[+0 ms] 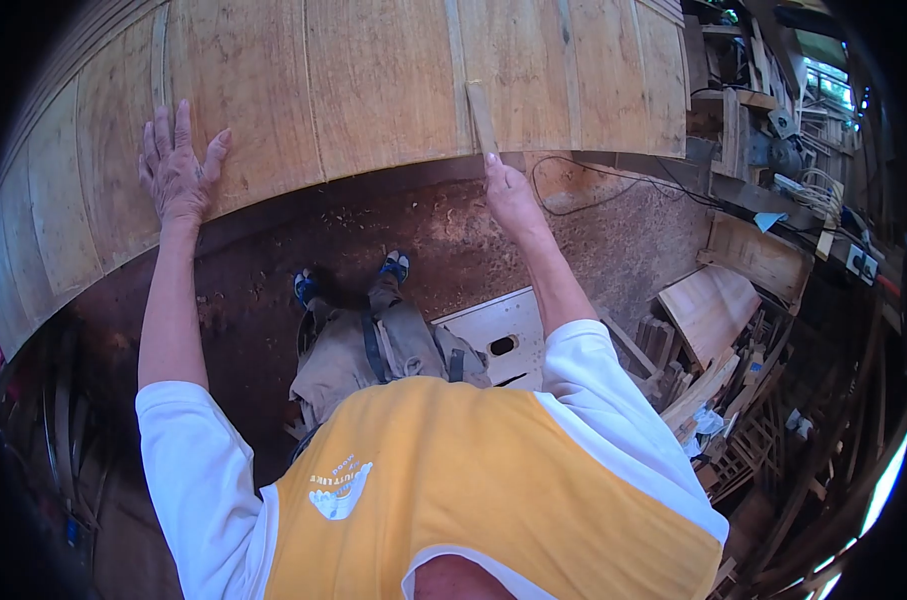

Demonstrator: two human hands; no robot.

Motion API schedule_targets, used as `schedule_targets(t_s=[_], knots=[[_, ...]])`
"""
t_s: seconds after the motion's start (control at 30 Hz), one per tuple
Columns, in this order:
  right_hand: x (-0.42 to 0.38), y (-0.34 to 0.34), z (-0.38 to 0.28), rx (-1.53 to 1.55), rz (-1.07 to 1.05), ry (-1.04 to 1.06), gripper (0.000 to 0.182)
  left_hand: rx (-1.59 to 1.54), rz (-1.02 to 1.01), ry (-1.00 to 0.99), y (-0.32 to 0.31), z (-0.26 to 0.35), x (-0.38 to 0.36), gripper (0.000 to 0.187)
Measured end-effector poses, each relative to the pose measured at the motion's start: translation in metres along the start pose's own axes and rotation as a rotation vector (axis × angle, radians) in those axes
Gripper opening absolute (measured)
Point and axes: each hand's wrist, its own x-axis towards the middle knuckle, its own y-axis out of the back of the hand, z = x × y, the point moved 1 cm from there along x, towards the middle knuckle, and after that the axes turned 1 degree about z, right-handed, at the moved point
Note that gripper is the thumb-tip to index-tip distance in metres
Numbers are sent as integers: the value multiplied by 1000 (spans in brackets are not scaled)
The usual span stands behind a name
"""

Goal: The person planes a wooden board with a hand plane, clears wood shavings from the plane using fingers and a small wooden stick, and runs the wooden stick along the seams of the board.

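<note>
A large panel of joined wooden boards (383,80) spans the top of the view, with pale strips along some of its seams. My left hand (181,165) lies flat on the panel near its front edge, fingers spread. At the same edge, further right, my right hand (510,195) is closed round the lower end of a thin, flat wooden stick (481,118). The far end of the stick touches the panel beside a pale seam.
Below the panel is a reddish-brown floor (433,230) with a dark cable (593,205). A white board with an oval hole (518,325) lies beside my legs. Scrap wood (713,390) is piled at the right, below a cluttered bench with cords (818,200).
</note>
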Motion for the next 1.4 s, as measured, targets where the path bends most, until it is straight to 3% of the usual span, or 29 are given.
schedule_targets(t_s=[0.1,0.2,0.4,0.5,0.63,0.83,1.23,1.33,1.4], knots=[[6,16,-42,-1,-51,-35,65,12,-9,-4,1,0,0,90],[2,20,-37,-139,-5,42,65,-20,23,-13,-2,-1,0,89],[-1,15,-33,-96,-8,31,63,8,-11,3,3,2,0,90],[12,19,-42,-42,73,62,49,-8,-16,2,5,2,0,90],[-18,22,-51,498,67,248,31,-6,-28,3,6,1,1,90],[-23,10,-43,873,-49,49,18,-4,-9,-5,6,2,1,91],[0,-17,3,484,47,53,27,-14,3,-12,0,-1,0,90],[5,-9,-8,10,258,276,29,-11,3,-13,1,-2,1,91],[2,3,-33,-126,263,239,29,-11,-7,-11,2,-1,1,91]])
